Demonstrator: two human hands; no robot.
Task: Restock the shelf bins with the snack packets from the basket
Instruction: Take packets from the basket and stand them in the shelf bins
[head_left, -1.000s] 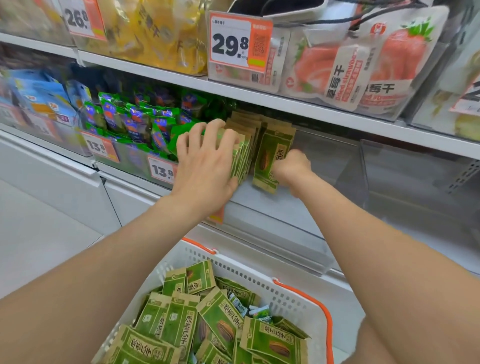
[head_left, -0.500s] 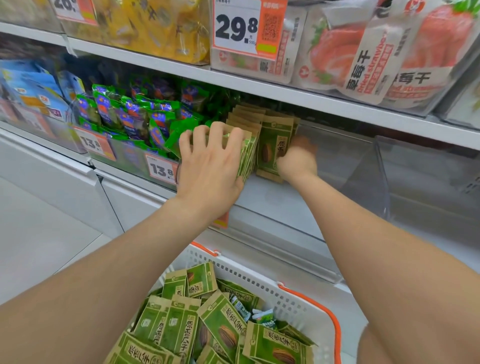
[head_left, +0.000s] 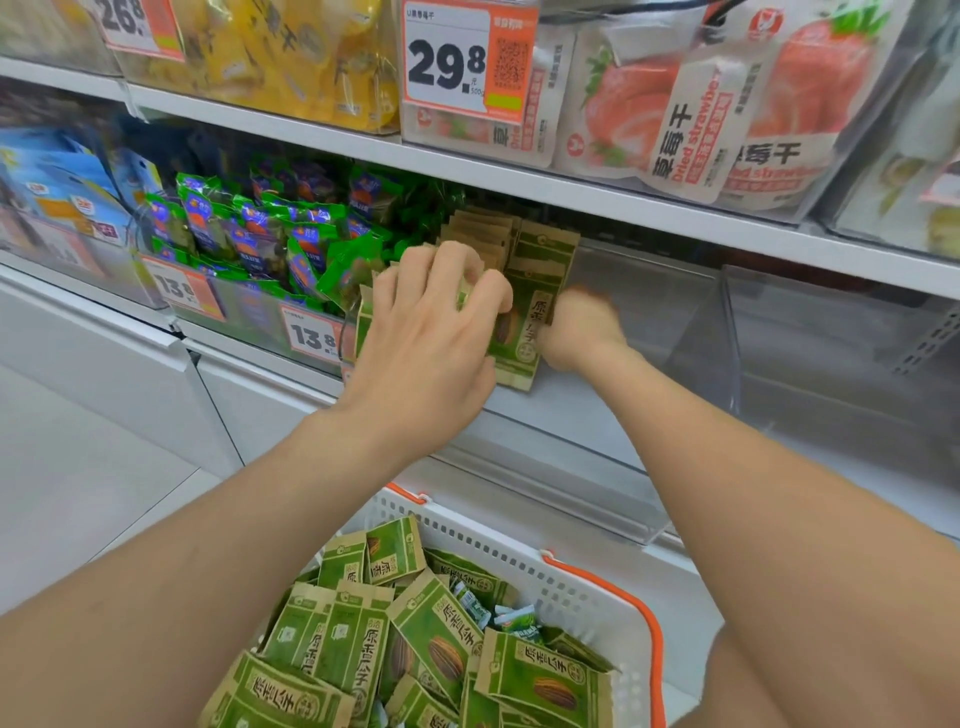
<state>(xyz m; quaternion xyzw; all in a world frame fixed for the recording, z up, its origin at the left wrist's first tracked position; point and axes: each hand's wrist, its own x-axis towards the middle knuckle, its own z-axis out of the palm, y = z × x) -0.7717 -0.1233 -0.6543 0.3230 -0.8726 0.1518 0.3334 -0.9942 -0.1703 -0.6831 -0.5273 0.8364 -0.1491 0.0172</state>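
Note:
A row of green and tan seed packets (head_left: 537, 270) stands upright at the left end of a clear shelf bin (head_left: 649, 322). My left hand (head_left: 431, 332) grips the front of that row, fingers curled over the packet tops. My right hand (head_left: 579, 332) is blurred and holds the right side of the outermost packet. Below, a white basket (head_left: 587, 597) with orange handles holds several more of the same green packets (head_left: 441, 644).
The clear bin runs on to the right past a divider (head_left: 727, 332). Bright green and blue snack bags (head_left: 249, 228) fill the bin to the left, with 13.8 price tags (head_left: 311, 335). Dried strawberry bags (head_left: 701, 114) sit on the shelf above. White cabinet fronts (head_left: 130, 374) lie below.
My left fingers have curled down over the packet tops. My right hand has slid lower along the outermost packet, which now stands tighter against the row.

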